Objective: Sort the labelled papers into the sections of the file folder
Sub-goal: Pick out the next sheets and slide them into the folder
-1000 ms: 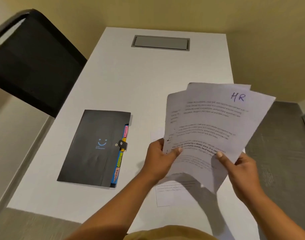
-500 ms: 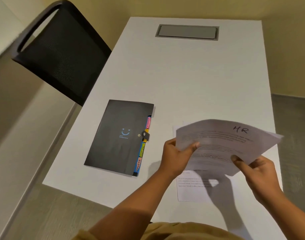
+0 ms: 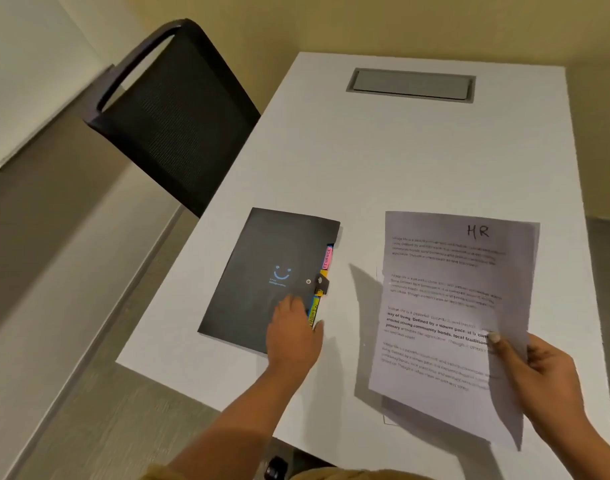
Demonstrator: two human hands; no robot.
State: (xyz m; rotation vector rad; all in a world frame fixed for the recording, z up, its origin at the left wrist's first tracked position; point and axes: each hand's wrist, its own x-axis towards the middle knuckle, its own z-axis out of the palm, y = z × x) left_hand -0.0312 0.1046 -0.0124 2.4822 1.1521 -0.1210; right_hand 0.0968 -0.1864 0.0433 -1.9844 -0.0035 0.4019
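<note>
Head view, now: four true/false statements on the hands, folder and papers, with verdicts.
1. The right hand pinches the papers at their right edge. True.
2. The file folder lies closed on the table. True.
3. The left hand also holds the papers. False: it rests on the folder's cover beside the coloured tabs.
4. The top sheet is marked "Finance". False: it reads "HR".
</note>
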